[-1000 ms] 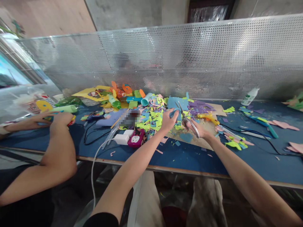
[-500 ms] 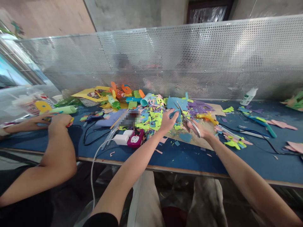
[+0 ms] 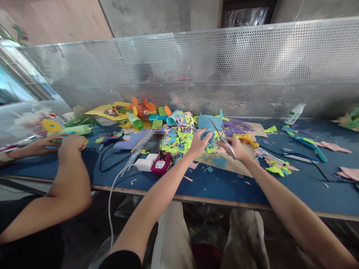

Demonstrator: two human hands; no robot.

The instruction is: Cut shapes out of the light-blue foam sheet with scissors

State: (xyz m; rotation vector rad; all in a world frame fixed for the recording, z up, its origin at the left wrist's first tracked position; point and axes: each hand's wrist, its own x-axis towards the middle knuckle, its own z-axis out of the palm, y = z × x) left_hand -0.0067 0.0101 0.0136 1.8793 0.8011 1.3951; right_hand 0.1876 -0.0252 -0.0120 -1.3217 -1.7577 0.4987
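Observation:
Between the fingers and thumb of my left hand (image 3: 200, 142) is a small piece of blue paper (image 3: 206, 135). My right hand (image 3: 235, 147) is wrapped round the handles of a pair of metal scissors (image 3: 220, 135), whose blades point up and to the left, just right of the blue piece. Behind my hands lies a larger light blue sheet (image 3: 205, 122). A rounded blue cutout (image 3: 219, 161) rests on brown cardboard (image 3: 238, 166) below them. Green, blue and pink paper scraps (image 3: 179, 140) are heaped left of my left hand.
A magenta power adapter (image 3: 161, 164) with white plugs sits near the front edge. A yellow glue gun (image 3: 246, 140) lies right of my right hand, a white bottle (image 3: 294, 114) farther right. A co-worker's hands (image 3: 71, 144) work at the left. A perforated metal screen (image 3: 196, 74) backs the table.
The scissors have turned in my right hand, and their blades now look closer together. My left hand keeps the blue paper in nearly the same place.

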